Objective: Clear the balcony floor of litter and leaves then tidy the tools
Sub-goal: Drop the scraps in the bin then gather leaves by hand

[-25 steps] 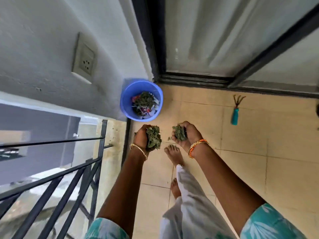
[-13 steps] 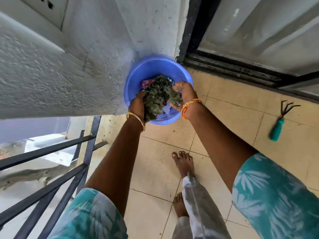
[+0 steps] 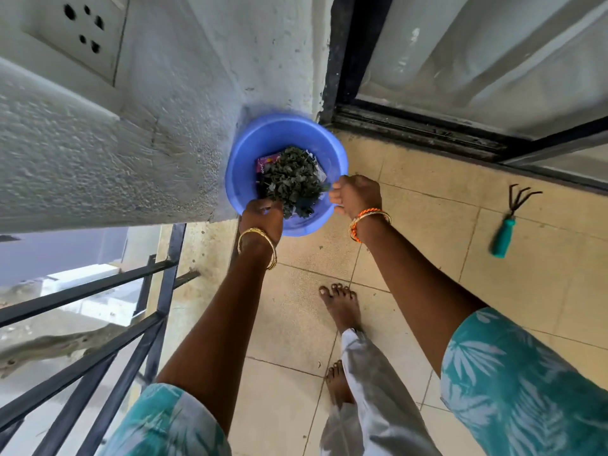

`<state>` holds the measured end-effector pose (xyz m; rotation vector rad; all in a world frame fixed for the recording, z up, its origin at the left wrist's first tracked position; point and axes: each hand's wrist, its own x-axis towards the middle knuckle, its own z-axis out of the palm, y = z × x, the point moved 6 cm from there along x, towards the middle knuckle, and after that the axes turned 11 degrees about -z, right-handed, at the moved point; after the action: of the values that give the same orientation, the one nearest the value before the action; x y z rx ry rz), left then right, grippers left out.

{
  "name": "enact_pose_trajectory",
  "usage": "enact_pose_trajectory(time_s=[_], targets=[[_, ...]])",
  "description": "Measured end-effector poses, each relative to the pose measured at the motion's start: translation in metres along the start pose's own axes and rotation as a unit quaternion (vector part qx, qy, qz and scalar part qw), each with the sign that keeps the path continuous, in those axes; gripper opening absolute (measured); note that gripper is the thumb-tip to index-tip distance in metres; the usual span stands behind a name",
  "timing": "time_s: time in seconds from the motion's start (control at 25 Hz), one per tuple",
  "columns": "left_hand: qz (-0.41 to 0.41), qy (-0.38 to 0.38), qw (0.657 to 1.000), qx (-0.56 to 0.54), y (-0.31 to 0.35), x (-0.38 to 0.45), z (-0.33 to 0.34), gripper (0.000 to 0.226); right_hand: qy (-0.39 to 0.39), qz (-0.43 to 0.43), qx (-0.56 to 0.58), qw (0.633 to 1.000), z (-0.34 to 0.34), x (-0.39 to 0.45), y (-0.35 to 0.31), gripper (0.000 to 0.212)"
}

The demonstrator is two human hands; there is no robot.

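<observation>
**Balcony corner, both hands at the blue tub**

Beige floor tiles (image 3: 411, 258) cover the balcony, meeting a rough white wall (image 3: 148, 143) on the left and a dark-framed sliding door (image 3: 427, 126) at the top right. A switch socket (image 3: 79, 31) is set in the wall. Black railing (image 3: 98, 340) runs along the lower left edge.

In the corner where wall and door frame meet stands a blue tub (image 3: 283, 133), holding a heap of dark green leaves (image 3: 291, 182) with a purple wrapper (image 3: 265, 164) partly showing beneath them.

Both arms reach forward and down. The left hand (image 3: 263, 213) is at the tub's near-left rim, fingers curled down among the leaves; whether it grips any I cannot tell. The right hand (image 3: 357, 194) is over the near-right rim, fingers curled into a loose fist; I cannot tell if it holds anything. A gold bangle (image 3: 258, 246) sits on the left wrist, an orange and gold one (image 3: 367, 222) on the right.

A teal-handled hand rake (image 3: 510, 222) lies on the tiles to the right, well apart from the tub. Two bare feet (image 3: 340, 307) stand on the floor.
</observation>
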<state>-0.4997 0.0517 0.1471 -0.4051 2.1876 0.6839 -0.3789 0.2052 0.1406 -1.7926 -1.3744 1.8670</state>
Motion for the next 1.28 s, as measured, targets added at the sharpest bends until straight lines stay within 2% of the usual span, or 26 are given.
enact_pose_trajectory(time_s=[0.12,0.24,0.36,0.48,0.64,0.76,0.92,0.96,1.12,1.28], targets=[[0.063,0.021,0.994,0.091,-0.003,-0.038,-0.005,0.023,0.03,-0.155,-0.17,0.973,-0.025,-0.033,-0.012,0.02],[0.165,0.021,0.973,0.161,-0.01,-0.084,-0.004,0.028,0.06,-0.267,-0.231,0.934,-0.058,-0.086,-0.021,0.023],[0.229,0.038,0.948,0.219,-0.026,-0.136,-0.002,0.029,0.076,-0.304,-0.249,0.916,-0.101,-0.137,-0.01,0.019],[0.264,0.019,0.932,0.25,-0.056,-0.198,0.008,0.025,0.105,-0.334,-0.251,0.902,-0.16,-0.192,0.011,0.006],[0.305,-0.036,0.907,0.288,-0.102,-0.283,0.042,0.025,0.193,-0.319,-0.269,0.888,-0.26,-0.25,0.053,0.025],[0.351,-0.074,0.875,0.326,-0.125,-0.344,0.082,0.027,0.273,-0.278,-0.266,0.882,-0.34,-0.284,0.086,0.034],[0.432,-0.121,0.798,0.404,-0.131,-0.424,0.158,0.035,0.342,-0.213,-0.28,0.871,-0.45,-0.319,0.126,0.041],[0.443,-0.128,0.767,0.446,-0.134,-0.442,0.18,0.041,0.346,-0.19,-0.285,0.873,-0.474,-0.325,0.136,0.043],[0.483,-0.133,0.61,0.614,-0.167,-0.511,0.276,0.064,0.347,-0.063,-0.298,0.887,-0.57,-0.344,0.194,0.049],[0.495,-0.118,0.508,0.696,-0.221,-0.576,0.37,0.073,0.356,0.006,-0.248,0.901,-0.657,-0.37,0.256,0.062]])
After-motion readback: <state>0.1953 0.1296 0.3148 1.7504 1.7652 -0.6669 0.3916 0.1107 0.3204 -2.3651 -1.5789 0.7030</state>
